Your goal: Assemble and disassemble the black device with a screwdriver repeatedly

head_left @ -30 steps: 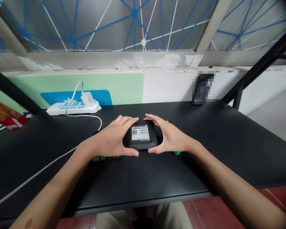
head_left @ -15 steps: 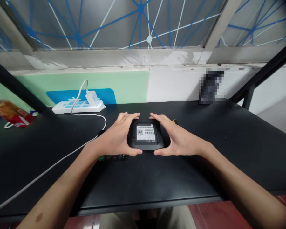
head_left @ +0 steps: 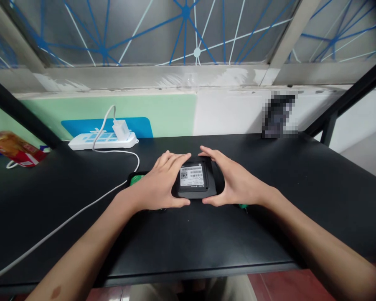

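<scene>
A flat black square device (head_left: 209,194) with a white label (head_left: 191,176) of barcodes and a QR code lies label side up between my two hands. My left hand (head_left: 158,184) curves round its left side, thumb along the near edge and fingers over the far left corner, covering part of it. Round the right side curls my right hand (head_left: 233,177), thumb at the near edge and fingertips at the far edge. A green circuit board (head_left: 136,179) in a dark tray shows partly behind my left hand. Under my right wrist peeks a small green piece (head_left: 243,206).
A white power strip (head_left: 103,141) with a plugged-in charger (head_left: 121,130) stands at the back left. Its white cable (head_left: 72,216) runs across the black table (head_left: 188,242). A bottle (head_left: 17,148) lies far left; a blurred-out dark object (head_left: 274,119) leans on the wall.
My left hand has shifted right and its fingers now reach further over the device. More of the green board shows behind it. My right hand has hardly moved.
</scene>
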The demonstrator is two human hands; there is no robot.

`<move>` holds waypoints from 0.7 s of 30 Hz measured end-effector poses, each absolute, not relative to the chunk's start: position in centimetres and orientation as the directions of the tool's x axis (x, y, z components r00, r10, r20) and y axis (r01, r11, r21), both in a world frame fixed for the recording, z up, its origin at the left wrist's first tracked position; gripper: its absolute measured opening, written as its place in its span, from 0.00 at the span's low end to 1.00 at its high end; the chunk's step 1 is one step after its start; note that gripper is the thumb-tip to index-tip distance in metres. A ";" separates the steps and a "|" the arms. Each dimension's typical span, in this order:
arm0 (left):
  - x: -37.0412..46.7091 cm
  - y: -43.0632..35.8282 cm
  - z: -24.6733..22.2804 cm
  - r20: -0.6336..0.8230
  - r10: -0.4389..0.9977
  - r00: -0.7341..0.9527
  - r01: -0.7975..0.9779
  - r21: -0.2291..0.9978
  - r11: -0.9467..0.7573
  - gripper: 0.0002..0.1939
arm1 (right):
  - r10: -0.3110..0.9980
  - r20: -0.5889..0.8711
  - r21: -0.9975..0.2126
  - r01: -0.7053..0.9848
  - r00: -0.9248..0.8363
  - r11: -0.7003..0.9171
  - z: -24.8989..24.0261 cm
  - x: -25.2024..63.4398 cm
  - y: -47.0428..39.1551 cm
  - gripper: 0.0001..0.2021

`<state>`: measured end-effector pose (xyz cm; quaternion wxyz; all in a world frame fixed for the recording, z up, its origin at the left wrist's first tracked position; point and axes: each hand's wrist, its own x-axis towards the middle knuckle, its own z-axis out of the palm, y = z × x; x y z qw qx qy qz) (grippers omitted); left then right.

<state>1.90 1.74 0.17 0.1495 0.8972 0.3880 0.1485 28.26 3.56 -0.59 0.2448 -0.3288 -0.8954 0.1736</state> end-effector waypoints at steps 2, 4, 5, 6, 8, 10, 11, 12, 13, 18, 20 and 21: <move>2.4 1.6 0.1 0.176 0.707 0.685 0.622 0.363 -0.694 0.56 | 0.660 0.333 -0.459 0.496 -0.674 0.737 -0.5 28.1 3.3 0.60; 2.8 1.5 0.3 0.199 0.685 0.701 0.600 0.355 -0.717 0.57 | 0.644 0.342 -0.446 0.485 -0.685 0.752 -0.3 27.8 2.9 0.59; 2.9 1.4 0.4 0.207 0.682 0.702 0.595 0.356 -0.721 0.58 | 0.640 0.346 -0.442 0.482 -0.686 0.756 -0.3 27.7 2.7 0.59; 3.0 1.4 0.6 0.212 0.682 0.700 0.592 0.362 -0.720 0.58 | 0.639 0.350 -0.442 0.481 -0.685 0.758 -0.2 27.6 2.5 0.59; 3.1 1.2 1.1 0.217 0.696 0.684 0.594 0.388 -0.705 0.59 | 0.637 0.362 -0.441 0.477 -0.681 0.761 -0.1 27.5 2.2 0.60; 3.0 1.2 1.3 0.235 0.712 0.661 0.587 0.428 -0.687 0.60 | 0.628 0.385 -0.437 0.465 -0.677 0.770 -0.1 27.5 2.1 0.61; 3.0 1.2 1.3 0.257 0.713 0.652 0.576 0.444 -0.686 0.61 | 0.622 0.398 -0.440 0.454 -0.675 0.775 -0.1 27.5 2.2 0.62; 2.9 1.3 1.2 0.274 0.714 0.644 0.564 0.461 -0.685 0.62 | 0.619 0.408 -0.448 0.444 -0.671 0.776 -0.1 27.6 2.2 0.63; 2.8 1.4 1.1 0.294 0.713 0.636 0.549 0.477 -0.686 0.62 | 0.623 0.410 -0.463 0.437 -0.667 0.772 -0.2 27.7 2.3 0.65; 2.6 2.0 0.3 0.376 0.705 0.601 0.465 0.552 -0.692 0.62 | 0.684 0.320 -0.540 0.467 -0.656 0.700 -0.8 27.8 3.0 0.71; 2.6 2.1 0.1 0.405 0.704 0.583 0.441 0.571 -0.693 0.61 | 0.702 0.284 -0.548 0.490 -0.653 0.678 -1.1 27.7 3.2 0.71; 2.7 2.1 0.1 0.415 0.705 0.575 0.426 0.584 -0.691 0.61 | 0.708 0.272 -0.548 0.500 -0.652 0.671 -1.2 27.6 3.2 0.72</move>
